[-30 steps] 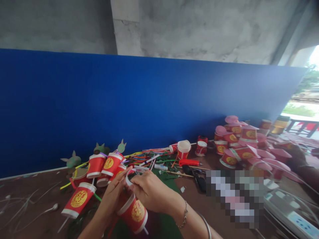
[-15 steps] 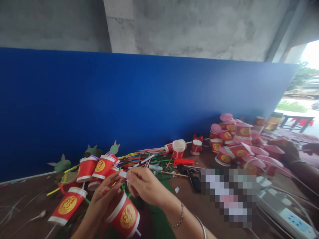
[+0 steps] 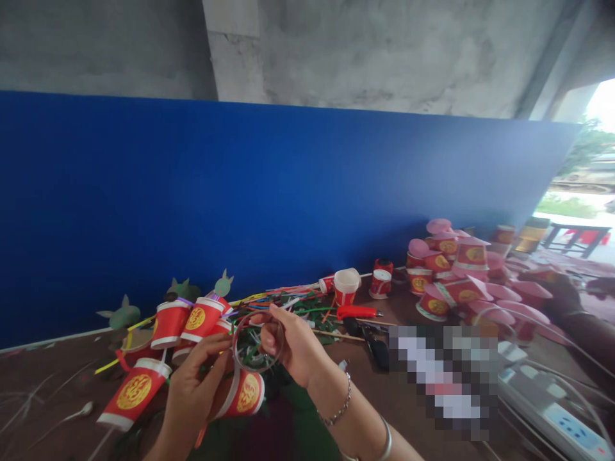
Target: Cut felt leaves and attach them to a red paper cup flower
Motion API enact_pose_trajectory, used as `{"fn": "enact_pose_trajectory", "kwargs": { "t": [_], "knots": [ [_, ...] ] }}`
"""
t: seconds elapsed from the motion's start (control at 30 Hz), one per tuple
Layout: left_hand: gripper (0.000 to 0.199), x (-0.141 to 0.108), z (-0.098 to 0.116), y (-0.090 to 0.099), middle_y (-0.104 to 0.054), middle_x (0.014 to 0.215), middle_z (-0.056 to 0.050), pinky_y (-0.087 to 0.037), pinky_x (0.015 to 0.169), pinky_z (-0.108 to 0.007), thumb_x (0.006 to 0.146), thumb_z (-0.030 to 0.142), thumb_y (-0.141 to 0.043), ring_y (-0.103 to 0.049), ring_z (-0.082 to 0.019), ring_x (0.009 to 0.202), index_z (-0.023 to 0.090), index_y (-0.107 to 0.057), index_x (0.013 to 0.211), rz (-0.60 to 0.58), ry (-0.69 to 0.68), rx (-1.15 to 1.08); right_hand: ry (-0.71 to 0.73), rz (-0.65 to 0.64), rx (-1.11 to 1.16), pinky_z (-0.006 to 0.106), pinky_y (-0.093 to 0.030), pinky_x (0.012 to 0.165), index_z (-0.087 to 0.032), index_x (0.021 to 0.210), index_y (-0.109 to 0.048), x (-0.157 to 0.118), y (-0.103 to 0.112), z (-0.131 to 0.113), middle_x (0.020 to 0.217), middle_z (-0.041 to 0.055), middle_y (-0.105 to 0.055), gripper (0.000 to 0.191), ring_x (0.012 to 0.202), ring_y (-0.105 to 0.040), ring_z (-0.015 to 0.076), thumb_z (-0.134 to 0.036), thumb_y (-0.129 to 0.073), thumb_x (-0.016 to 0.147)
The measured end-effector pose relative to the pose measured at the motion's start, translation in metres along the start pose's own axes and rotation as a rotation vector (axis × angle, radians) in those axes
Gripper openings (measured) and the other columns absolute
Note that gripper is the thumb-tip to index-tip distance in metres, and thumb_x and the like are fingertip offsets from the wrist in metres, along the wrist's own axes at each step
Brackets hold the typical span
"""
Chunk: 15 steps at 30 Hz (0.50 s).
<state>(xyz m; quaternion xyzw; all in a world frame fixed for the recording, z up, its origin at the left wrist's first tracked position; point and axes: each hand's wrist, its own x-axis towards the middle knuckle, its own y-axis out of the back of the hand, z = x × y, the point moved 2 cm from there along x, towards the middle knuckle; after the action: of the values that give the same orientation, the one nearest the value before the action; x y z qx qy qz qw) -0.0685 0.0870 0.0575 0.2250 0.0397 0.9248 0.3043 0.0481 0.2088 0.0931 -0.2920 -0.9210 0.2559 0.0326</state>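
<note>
My left hand [image 3: 195, 374] has its fingers and thumb closed at the open end of a red paper cup [image 3: 248, 393] with a gold emblem. The cup lies tipped on its side, its mouth toward my palm. My right hand [image 3: 294, 342] is curled round a thin, clear-brown ring [image 3: 257, 370] that looks like a narrow roll of tape. This ring hangs in front of the cup's rim. Just left of my hands are more red paper cups [image 3: 135, 392] on white sticks, some with green eared paper shapes [image 3: 223, 284]. An orange strip [image 3: 201, 436] hangs below my left hand.
Coloured strips and sticks [image 3: 283, 298] lie behind my hands, beside stacked white-rimmed cups [image 3: 346, 286] and a red-handled tool [image 3: 356, 312]. To the right are keys [image 3: 377, 349], a power strip [image 3: 552, 403] and piled cups with pink paper [image 3: 468, 253]. Another person's hand [image 3: 560, 298] is there.
The small white piece between my hands is no longer seen there. My right hand now has the ring. The cup by my left hand has moved up and turned more sideways.
</note>
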Motion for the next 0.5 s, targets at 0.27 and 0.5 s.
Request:
{"fn": "enact_pose_trajectory", "kwargs": {
  "t": [0.27,0.5],
  "knots": [
    [0.036,0.001,-0.009,0.001,-0.070,0.080,-0.005,-0.051,0.058,-0.025,0.068,0.047,-0.064,-0.066,-0.021,0.071,0.017,-0.062,0.088,-0.023,0.181,-0.128,0.773,0.327,-1.150,0.034,-0.034,0.084,-0.016,0.100,-0.057,-0.022,-0.010,-0.009,0.098,0.0094,-0.059,0.024,0.094,-0.049,0.0205,-0.030,-0.050,0.082],
    [0.031,0.004,0.001,-0.001,-0.069,0.070,-0.004,-0.049,0.055,-0.025,0.068,0.046,-0.061,-0.064,-0.020,0.062,0.017,-0.063,0.080,-0.055,0.122,0.040,0.611,-0.206,-1.333,0.021,-0.031,0.058,-0.018,0.065,-0.057,-0.031,-0.022,-0.002,0.059,-0.0042,-0.055,0.017,0.054,-0.044,0.0080,-0.030,-0.059,0.076]
  ]
}}
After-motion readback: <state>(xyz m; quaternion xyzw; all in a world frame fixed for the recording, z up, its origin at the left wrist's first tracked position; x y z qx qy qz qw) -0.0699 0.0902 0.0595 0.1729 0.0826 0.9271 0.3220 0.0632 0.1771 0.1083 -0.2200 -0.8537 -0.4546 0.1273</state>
